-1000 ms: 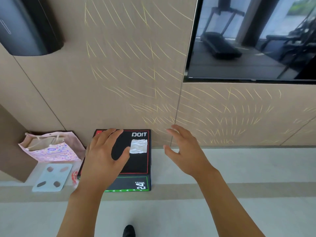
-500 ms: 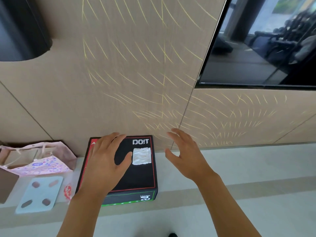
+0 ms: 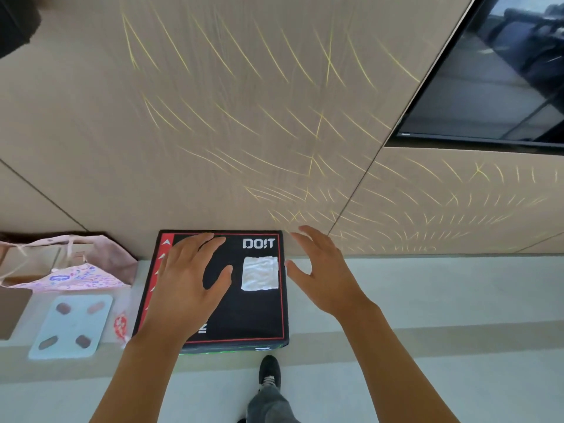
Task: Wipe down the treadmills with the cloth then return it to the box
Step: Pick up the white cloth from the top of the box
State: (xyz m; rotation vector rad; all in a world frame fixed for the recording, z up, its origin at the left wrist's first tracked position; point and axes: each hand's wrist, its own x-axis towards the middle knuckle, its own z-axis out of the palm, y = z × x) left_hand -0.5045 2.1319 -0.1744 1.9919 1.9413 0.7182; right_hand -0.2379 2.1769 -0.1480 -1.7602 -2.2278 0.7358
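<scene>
A folded white cloth lies on top of a black box with red edging and white lettering, standing on the floor against the wall. My left hand hovers over the box's left half, fingers apart, holding nothing. My right hand is spread open just right of the cloth, past the box's right edge, also empty. Neither hand touches the cloth. No treadmill is in direct view; only reflections show in a dark screen.
A pink paper bag and a pale blue bathroom scale sit on the floor left of the box. A wall-mounted dark screen hangs at the upper right. My shoe stands right before the box. Beige wall panels rise behind.
The view has come closer to the box and tilted down; the box and cloth appear larger. Both hands stay spread above it, and my shoe has come into view.
</scene>
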